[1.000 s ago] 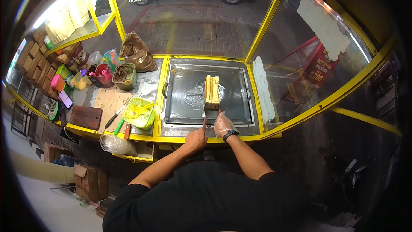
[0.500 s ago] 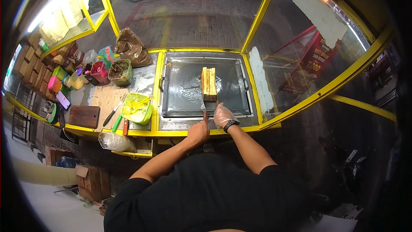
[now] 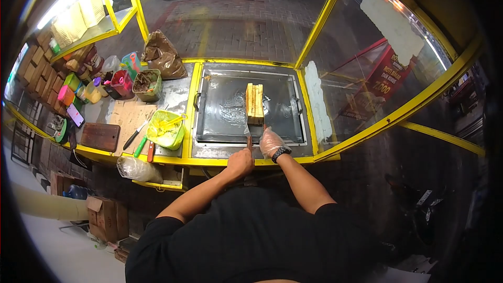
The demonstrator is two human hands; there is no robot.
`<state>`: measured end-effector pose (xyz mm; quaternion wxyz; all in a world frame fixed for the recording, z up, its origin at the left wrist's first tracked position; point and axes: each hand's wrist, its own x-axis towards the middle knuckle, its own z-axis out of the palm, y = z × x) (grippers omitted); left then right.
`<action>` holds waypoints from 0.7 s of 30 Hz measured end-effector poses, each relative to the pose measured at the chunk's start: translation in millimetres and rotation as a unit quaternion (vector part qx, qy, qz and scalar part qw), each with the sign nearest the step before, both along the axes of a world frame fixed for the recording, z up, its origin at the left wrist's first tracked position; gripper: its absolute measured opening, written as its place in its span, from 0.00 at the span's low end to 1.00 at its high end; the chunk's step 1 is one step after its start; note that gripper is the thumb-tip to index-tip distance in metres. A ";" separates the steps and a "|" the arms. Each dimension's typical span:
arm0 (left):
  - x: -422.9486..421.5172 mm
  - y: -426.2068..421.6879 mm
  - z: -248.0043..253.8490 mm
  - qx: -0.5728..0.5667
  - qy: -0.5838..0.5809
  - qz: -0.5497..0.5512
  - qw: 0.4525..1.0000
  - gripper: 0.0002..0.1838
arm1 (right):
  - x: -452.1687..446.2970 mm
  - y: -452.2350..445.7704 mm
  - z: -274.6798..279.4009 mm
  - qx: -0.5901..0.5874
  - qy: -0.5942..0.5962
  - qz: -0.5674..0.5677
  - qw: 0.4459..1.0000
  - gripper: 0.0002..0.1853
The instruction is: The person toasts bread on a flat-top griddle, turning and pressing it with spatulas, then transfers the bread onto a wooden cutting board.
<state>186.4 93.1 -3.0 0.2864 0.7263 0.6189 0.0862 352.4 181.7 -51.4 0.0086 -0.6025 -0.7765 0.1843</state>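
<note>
Barely shifted since the earlier frame, stacked bread (image 3: 254, 100) stands on a greasy griddle (image 3: 220, 128), right of its center, as a person works with two tools at its near end. The bare left hand (image 3: 240, 162) clamps its fingers around a spatula (image 3: 249, 140); the plastic-gloved right hand (image 3: 271, 143), fingers together, grips a second tool (image 3: 265, 126), mostly hidden. Left of the griddle sits a yellow-green tub (image 3: 166, 131).

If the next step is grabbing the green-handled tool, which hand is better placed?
Left, probably: the left hand is nearer the green-handled tool than the right hand, though it must first put down its spatula.
</note>
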 end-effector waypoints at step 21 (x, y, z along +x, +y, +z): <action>-0.5 -0.3 -3.5 0.012 -0.002 -0.007 1.000 0.15 | -3.8 -9.8 26.5 0.023 0.027 -0.002 0.999 0.25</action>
